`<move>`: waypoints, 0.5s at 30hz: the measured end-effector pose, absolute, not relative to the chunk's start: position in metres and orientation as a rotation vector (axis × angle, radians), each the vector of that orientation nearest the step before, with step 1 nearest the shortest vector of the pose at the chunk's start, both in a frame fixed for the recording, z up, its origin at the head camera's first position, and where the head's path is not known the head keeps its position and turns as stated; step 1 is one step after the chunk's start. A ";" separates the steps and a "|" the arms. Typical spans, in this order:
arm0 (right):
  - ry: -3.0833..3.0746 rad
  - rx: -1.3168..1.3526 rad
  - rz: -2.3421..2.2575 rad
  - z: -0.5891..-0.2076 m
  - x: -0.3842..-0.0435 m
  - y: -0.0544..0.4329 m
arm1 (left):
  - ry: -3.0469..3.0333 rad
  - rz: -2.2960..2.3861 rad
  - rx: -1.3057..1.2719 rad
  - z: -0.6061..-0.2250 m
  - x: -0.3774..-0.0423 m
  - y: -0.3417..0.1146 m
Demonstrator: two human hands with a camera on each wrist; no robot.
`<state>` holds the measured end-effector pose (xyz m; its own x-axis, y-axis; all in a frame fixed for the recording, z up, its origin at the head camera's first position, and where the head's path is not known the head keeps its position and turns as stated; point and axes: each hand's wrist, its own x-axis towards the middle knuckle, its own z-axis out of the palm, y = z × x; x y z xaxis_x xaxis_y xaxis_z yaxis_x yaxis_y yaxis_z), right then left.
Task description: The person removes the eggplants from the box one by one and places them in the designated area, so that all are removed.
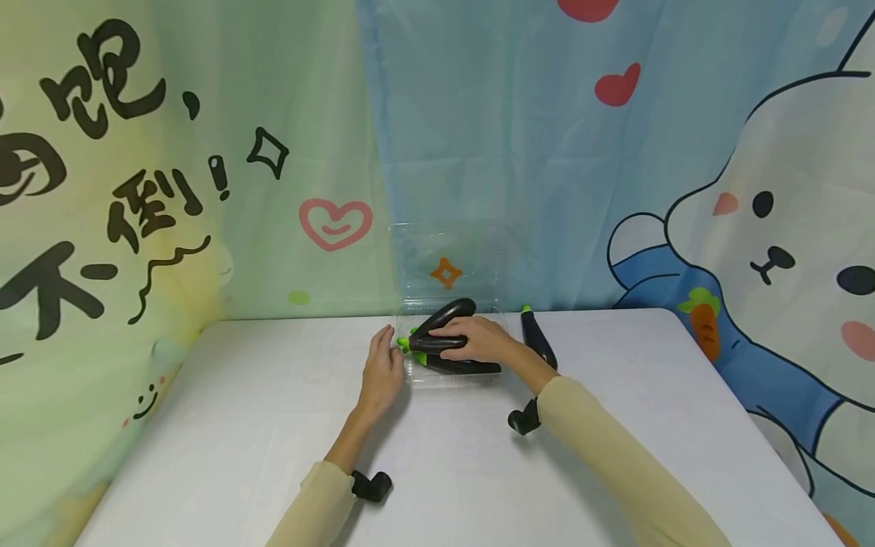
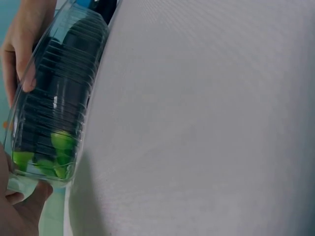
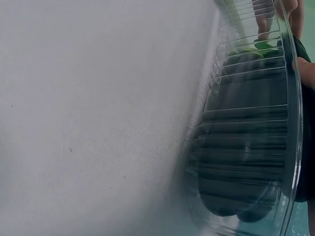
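In the head view, a clear plastic box (image 1: 454, 380) stands at the table's back edge with its lid (image 1: 447, 247) raised. My right hand (image 1: 478, 339) grips a dark eggplant (image 1: 431, 344) over the box, its green stem end pointing left. Behind it lies another eggplant (image 1: 451, 310), slanted, and in front of it a third eggplant (image 1: 468, 367). With fairly straight fingers my left hand (image 1: 383, 372) touches the box's left end. Through the ribbed box wall (image 2: 74, 88), the left wrist view shows dark bodies and green caps.
One more eggplant (image 1: 538, 338) lies on the white table (image 1: 465, 463) just right of the box. A printed curtain (image 1: 328, 152) hangs directly behind the table. Black wrist cameras (image 1: 372, 486) stick out from both wrists.
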<state>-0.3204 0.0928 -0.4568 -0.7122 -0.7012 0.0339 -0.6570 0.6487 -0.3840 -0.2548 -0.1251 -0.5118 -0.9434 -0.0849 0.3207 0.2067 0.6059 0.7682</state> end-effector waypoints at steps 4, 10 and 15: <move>2.755 -1.154 -0.558 -0.459 -0.320 0.093 | -2.518 -1.254 -0.100 -0.512 -0.255 -0.125; 2.794 -1.182 -0.593 -0.454 -0.318 0.096 | -2.522 -1.275 -0.100 -0.511 -0.254 -0.125; 2.829 -1.186 -0.595 -0.451 -0.315 0.101 | -2.514 -1.271 -0.103 -0.511 -0.254 -0.125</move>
